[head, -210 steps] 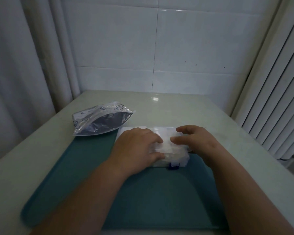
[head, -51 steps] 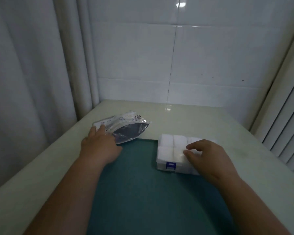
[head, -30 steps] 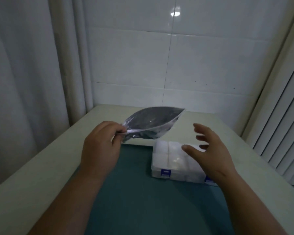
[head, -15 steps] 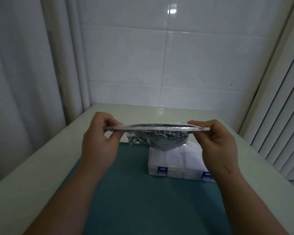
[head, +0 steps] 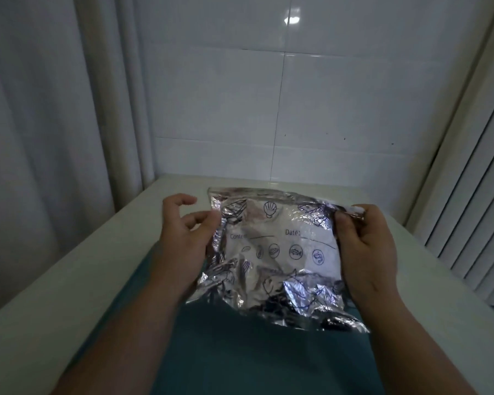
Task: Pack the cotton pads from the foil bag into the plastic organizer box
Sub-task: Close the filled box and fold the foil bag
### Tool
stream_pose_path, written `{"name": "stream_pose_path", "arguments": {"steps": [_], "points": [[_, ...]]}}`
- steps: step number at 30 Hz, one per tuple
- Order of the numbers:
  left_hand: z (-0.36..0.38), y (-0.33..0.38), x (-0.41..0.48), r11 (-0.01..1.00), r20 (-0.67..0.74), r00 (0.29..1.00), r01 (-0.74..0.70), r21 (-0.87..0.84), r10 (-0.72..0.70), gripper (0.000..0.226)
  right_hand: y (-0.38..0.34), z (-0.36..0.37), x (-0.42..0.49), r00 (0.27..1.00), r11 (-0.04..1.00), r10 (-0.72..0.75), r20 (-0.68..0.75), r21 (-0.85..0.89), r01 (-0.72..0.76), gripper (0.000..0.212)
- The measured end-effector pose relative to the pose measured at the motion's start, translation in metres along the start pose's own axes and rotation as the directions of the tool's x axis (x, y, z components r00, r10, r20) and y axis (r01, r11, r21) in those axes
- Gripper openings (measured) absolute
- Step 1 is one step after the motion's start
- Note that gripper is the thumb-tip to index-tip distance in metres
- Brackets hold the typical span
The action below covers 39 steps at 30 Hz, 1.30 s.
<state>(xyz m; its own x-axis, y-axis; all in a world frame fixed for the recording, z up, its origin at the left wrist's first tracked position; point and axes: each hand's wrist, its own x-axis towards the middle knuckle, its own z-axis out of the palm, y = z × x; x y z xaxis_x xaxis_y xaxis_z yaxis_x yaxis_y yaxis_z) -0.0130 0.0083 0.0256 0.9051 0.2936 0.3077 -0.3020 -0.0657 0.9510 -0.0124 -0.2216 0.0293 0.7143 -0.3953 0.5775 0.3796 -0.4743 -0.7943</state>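
Note:
I hold the silver foil bag [head: 280, 258] up in front of me, its printed face with "Date:" toward the camera. My right hand [head: 365, 246] pinches the bag's top right corner between thumb and fingers. My left hand [head: 183, 238] is at the bag's left edge. Its fingers are loosely curled, with the index finger lifted clear, and only the thumb tip touches the foil. The plastic organizer box is hidden behind the bag. No loose cotton pads are visible.
A teal mat [head: 240, 352] covers the near part of the pale table [head: 69, 295]. A curtain [head: 40, 138] hangs at the left, a tiled wall [head: 268, 95] stands behind, and ribbed panels [head: 468, 195] close off the right side.
The bag went from lying flat between both pinching hands to hanging with its face toward me. My left hand let go of the top edge. The box is now covered by the bag.

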Motion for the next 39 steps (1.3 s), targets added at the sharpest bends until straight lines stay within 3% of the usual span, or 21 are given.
{"name": "stream_pose_path", "arguments": {"steps": [3, 5, 8, 11, 15, 18, 22, 24, 26, 28, 30, 34, 37, 39], "points": [[0.005, -0.003, 0.0, 1.0, 0.148, 0.989, 0.0, 0.03, -0.005, 0.017, -0.004, -0.001, 0.0, 0.997, 0.997, 0.07, 0.011, -0.016, -0.07, 0.012], [0.007, -0.007, 0.001, 0.995, 0.103, 0.994, -0.038, 0.097, 0.028, 0.019, -0.006, -0.003, -0.002, 0.971, 0.968, 0.214, 0.105, 0.11, -0.225, 0.021], [0.005, -0.012, 0.004, 0.993, 0.008, 0.998, -0.061, 0.105, 0.06, 0.023, -0.004, -0.003, -0.001, 0.869, 0.857, 0.371, 0.328, 0.239, -0.456, 0.029], [0.001, -0.012, 0.007, 0.995, 0.043, 0.996, -0.078, 0.069, 0.076, 0.028, 0.0, -0.005, 0.001, 0.873, 0.909, 0.361, 0.328, 0.083, -0.408, 0.03], [-0.003, -0.011, 0.01, 0.998, 0.065, 0.997, -0.038, 0.042, 0.035, 0.035, 0.004, -0.008, 0.004, 0.894, 0.911, 0.357, 0.272, 0.112, -0.398, 0.025], [-0.002, -0.01, 0.008, 1.0, 0.058, 0.998, -0.003, 0.003, 0.003, 0.031, 0.004, -0.002, 0.002, 0.935, 0.953, 0.299, 0.191, -0.017, -0.302, 0.025], [-0.005, -0.009, 0.006, 0.977, 0.295, 0.944, 0.187, -0.104, -0.149, 0.019, 0.007, -0.004, 0.004, 0.969, 0.977, 0.211, 0.129, -0.013, -0.211, 0.019], [-0.005, -0.012, 0.007, 0.979, 0.305, 0.939, 0.19, -0.076, -0.158, 0.025, 0.003, -0.006, 0.003, 0.958, 0.968, 0.223, 0.181, 0.079, -0.24, 0.01], [-0.003, -0.013, 0.008, 0.986, 0.211, 0.968, 0.152, -0.069, -0.135, 0.032, -0.001, -0.007, 0.0, 0.91, 0.921, 0.263, 0.32, 0.198, -0.336, 0.005], [-0.002, -0.012, 0.008, 0.989, 0.121, 0.986, 0.123, -0.083, -0.112, 0.035, -0.002, -0.007, -0.003, 0.825, 0.876, 0.303, 0.477, 0.202, -0.438, 0.015], [-0.005, -0.014, 0.012, 0.993, 0.083, 0.992, 0.103, -0.063, -0.098, 0.038, 0.001, -0.006, -0.004, 0.777, 0.875, 0.322, 0.541, 0.143, -0.462, 0.029], [-0.007, -0.017, 0.014, 0.99, 0.115, 0.987, 0.125, -0.072, -0.116, 0.042, 0.011, -0.006, 0.001, 0.832, 0.862, 0.367, 0.417, 0.184, -0.472, 0.022], [-0.006, -0.016, 0.013, 0.994, 0.132, 0.987, 0.099, -0.053, -0.092, 0.039, 0.014, -0.003, 0.0, 0.901, 0.933, 0.296, 0.317, 0.107, -0.344, 0.021], [-0.008, -0.017, 0.014, 0.986, 0.22, 0.97, 0.128, -0.105, -0.102, 0.038, 0.013, -0.002, -0.002, 0.927, 0.955, 0.245, 0.284, 0.093, -0.281, 0.022]]}}
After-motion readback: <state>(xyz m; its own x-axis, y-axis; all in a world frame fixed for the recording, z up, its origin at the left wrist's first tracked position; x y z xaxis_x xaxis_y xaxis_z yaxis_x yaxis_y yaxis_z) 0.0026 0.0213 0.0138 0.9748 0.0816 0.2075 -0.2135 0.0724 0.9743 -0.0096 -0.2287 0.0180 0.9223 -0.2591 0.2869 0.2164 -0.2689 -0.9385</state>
